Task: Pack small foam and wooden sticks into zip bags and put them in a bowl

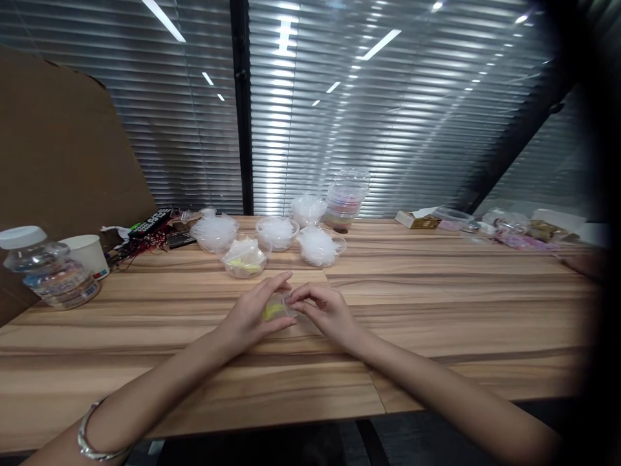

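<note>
While both hands meet over the middle of the desk [436,310], a little clear cup with something yellow in it [274,310] sits between them. The left hand [252,314] curls around the cup from the side, with its fingers [277,282] bent over the top and closed lightly on it. The right hand [326,309] pinches at the cup's rim, its fingertips [294,299] drawn close together; whether they grip a lid or a thin film is too small to tell.

Judging from what lies about, the work looks partly done. Near the far edge of the desk stand several clear bowls stuffed with white fluffy stuff [317,247], and one bowl with a yellow bit inside [244,257] sits closest to the hands. Behind them a stack of clear tubs [345,199] stands by the window. The cup in hand looks not yet finished.

At the left edge lies a clear jar with a white lid [46,268], just beside a white paper cup [88,254]. A silver bracelet [94,443] rings the left wrist.
</note>
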Motion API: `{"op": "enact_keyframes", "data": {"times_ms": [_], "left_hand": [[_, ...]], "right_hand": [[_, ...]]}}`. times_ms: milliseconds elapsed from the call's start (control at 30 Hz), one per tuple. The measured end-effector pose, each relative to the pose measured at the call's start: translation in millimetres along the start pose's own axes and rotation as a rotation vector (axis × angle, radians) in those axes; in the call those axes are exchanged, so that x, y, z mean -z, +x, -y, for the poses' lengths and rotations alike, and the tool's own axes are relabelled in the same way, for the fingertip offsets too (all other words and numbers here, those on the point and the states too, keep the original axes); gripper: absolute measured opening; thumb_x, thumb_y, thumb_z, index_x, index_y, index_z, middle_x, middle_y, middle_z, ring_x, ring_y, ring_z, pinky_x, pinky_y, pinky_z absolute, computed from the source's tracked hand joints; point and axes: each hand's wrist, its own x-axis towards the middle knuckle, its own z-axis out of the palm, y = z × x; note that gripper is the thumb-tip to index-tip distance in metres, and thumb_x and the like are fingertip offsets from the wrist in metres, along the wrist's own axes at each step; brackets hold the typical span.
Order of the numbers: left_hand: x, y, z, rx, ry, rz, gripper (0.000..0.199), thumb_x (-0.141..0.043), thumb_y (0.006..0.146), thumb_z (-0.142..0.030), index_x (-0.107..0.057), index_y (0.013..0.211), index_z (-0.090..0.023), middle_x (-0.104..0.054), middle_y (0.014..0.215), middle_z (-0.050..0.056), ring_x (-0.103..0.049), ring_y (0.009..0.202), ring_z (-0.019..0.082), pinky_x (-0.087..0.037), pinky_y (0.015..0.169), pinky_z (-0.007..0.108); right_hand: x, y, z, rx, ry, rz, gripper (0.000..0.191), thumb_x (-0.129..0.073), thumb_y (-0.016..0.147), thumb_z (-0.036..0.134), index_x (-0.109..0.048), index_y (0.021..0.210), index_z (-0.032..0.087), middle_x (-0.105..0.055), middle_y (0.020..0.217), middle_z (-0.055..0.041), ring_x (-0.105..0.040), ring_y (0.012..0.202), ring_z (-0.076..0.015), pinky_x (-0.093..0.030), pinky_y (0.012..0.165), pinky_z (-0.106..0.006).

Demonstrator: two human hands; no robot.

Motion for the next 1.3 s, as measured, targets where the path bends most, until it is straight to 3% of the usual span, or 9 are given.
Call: {"op": "enact_keyframes", "data": {"times_ms": [167, 400, 667, 767, 867, 1000, 1100, 1233, 1300], "left_hand": [[-0.2, 0.7, -0.3, 0.005, -0.014, -0.014, 0.071, -0.066, 0.077, -0.038, -0.029, 0.136, -0.024, -0.056, 0.117, 0.009, -0.054, 0.109, 0.022, -0.044, 0.095, 0.039], [-2.6, -2.6, -2.1, -0.051, 0.026, 0.051, 0.068, -0.064, 0.079, -0.036, -0.029, 0.136, -0.023, -0.054, 0.123, 0.01, -0.053, 0.112, 0.021, -0.045, 0.095, 0.035], [-3.5, -2.7, -2.2, -0.192, 0.013, 0.053, 0.07, -0.067, 0.077, -0.034, -0.031, 0.137, -0.025, -0.051, 0.125, 0.012, -0.05, 0.115, 0.025, -0.045, 0.096, 0.038], [-0.9, -1.2, -7.0, -0.112, -0.171, 0.043, 0.059, -0.062, 0.081, -0.029, -0.034, 0.133, -0.026, -0.049, 0.125, 0.011, -0.05, 0.115, 0.024, -0.044, 0.098, 0.04], [-1.0, 1.7, -7.8, 0.087, -0.458, 0.0, 0.04, -0.05, 0.089, -0.023, -0.037, 0.127, -0.026, -0.049, 0.125, 0.01, -0.055, 0.11, 0.019, -0.046, 0.096, 0.037], [-4.7, 5.8, 1.4, 0.301, -0.639, 0.018, 0.054, -0.066, 0.077, -0.027, -0.04, 0.124, -0.024, -0.048, 0.125, 0.01, -0.06, 0.094, 0.016, -0.051, 0.086, 0.033], [-6.3, 6.9, 8.2, 0.359, -0.684, 0.008, 0.055, -0.07, 0.073, -0.027, -0.043, 0.121, -0.021, -0.051, 0.121, 0.01, -0.06, 0.09, 0.015, -0.051, 0.084, 0.032], [-4.5, 8.1, 8.6, 0.377, -0.708, -0.049, 0.048, -0.07, 0.073, -0.026, -0.048, 0.115, -0.019, -0.051, 0.122, 0.01, -0.061, 0.091, 0.015, -0.05, 0.085, 0.033], [-2.6, 9.5, 8.3, 0.385, -0.689, -0.065, 0.048, -0.068, 0.074, -0.029, -0.048, 0.116, -0.019, -0.054, 0.12, 0.01, -0.06, 0.096, 0.018, -0.049, 0.087, 0.034]], "right_hand": [[-0.1, -1.3, 6.0, 0.095, -0.13, -0.01, 0.012, -0.055, 0.086, 0.021, -0.067, 0.089, 0.023, -0.063, 0.093, -0.0044, -0.059, 0.092, -0.0181, -0.047, 0.082, -0.033], [-7.9, -2.2, 6.1, -0.033, -0.071, -0.149, 0.015, -0.065, 0.078, 0.02, -0.056, 0.089, 0.022, -0.059, 0.085, -0.0006, -0.058, 0.082, -0.0149, -0.047, 0.077, -0.029], [-5.1, -0.4, 4.5, 0.072, -0.287, -0.058, 0.008, -0.055, 0.085, 0.02, -0.053, 0.093, 0.021, -0.058, 0.085, -0.004, -0.054, 0.082, -0.0178, -0.043, 0.075, -0.032], [-1.6, 1.0, 6.2, 0.102, -0.309, -0.065, 0.008, -0.053, 0.086, 0.021, -0.053, 0.094, 0.022, -0.058, 0.086, -0.0038, -0.054, 0.083, -0.0179, -0.043, 0.076, -0.032], [4.2, 4.1, 5.1, 0.073, -0.211, -0.063, 0.011, -0.055, 0.086, 0.022, -0.053, 0.096, 0.022, -0.058, 0.087, -0.0027, -0.056, 0.082, -0.0159, -0.044, 0.076, -0.031], [7.5, 9.7, -8.4, 0.024, -0.001, 0.04, 0.019, -0.061, 0.081, 0.025, -0.053, 0.098, 0.022, -0.054, 0.099, -0.0045, -0.055, 0.079, -0.0137, -0.047, 0.074, -0.03], [3.1, 10.9, -26.0, -0.128, 0.161, 0.125, 0.031, -0.066, 0.076, 0.026, -0.05, 0.103, 0.021, -0.052, 0.105, -0.005, -0.054, 0.077, -0.0114, -0.048, 0.07, -0.027], [-3.5, 8.8, -39.9, -0.409, 0.335, 0.234, 0.027, -0.066, 0.076, 0.032, -0.049, 0.091, 0.017, -0.056, 0.075, 0.0005, -0.053, 0.058, -0.0084, -0.042, 0.052, -0.02], [-3.5, 8.9, -37.0, -0.476, 0.363, 0.239, 0.025, -0.063, 0.078, 0.035, -0.048, 0.085, 0.017, -0.054, 0.06, 0.0034, -0.049, 0.048, -0.0076, -0.037, 0.044, -0.018]]}}
